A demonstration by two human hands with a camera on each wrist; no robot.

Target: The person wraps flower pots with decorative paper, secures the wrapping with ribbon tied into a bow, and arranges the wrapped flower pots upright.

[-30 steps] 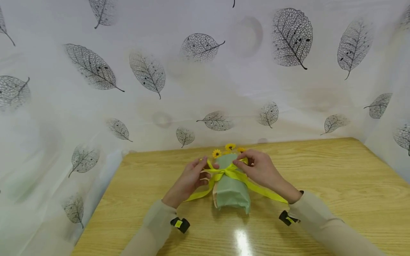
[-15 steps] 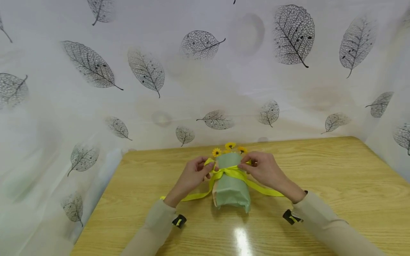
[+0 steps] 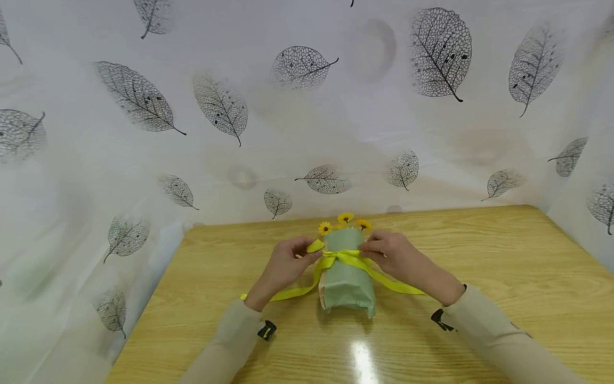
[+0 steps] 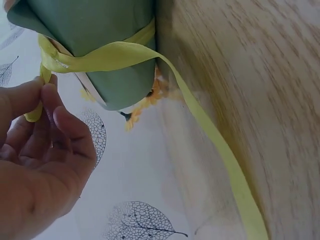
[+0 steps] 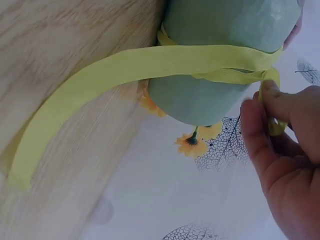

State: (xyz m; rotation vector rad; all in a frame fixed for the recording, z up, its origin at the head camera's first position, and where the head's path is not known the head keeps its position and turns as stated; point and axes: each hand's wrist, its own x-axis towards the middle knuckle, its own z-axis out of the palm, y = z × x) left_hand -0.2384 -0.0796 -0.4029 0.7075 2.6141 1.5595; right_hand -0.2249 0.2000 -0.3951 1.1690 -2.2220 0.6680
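A bouquet wrapped in pale green paper (image 3: 346,288) lies on the table, with small yellow-orange flowers (image 3: 345,218) showing at its far end. Around its middle runs a yellow ribbon (image 3: 352,260), knotted at the front with a loop to each side. My left hand (image 3: 286,266) pinches the left loop between thumb and fingers; in the left wrist view the loop's end (image 4: 34,114) pokes out below the fingertips. On the other side my right hand (image 3: 400,261) pinches the right loop (image 5: 271,77). Two long ribbon tails (image 4: 215,135) trail down to the table.
The wood-grain table (image 3: 479,256) spreads out on both sides of the bouquet. Behind it hangs a pale curtain (image 3: 307,128) printed with dark leaf skeletons. Black straps (image 3: 267,330) show at both wrists.
Both hands have drawn slightly apart, the right one outward to the right, pulling the loops sideways. The knot looks smaller and tighter. The bouquet has stayed in place.
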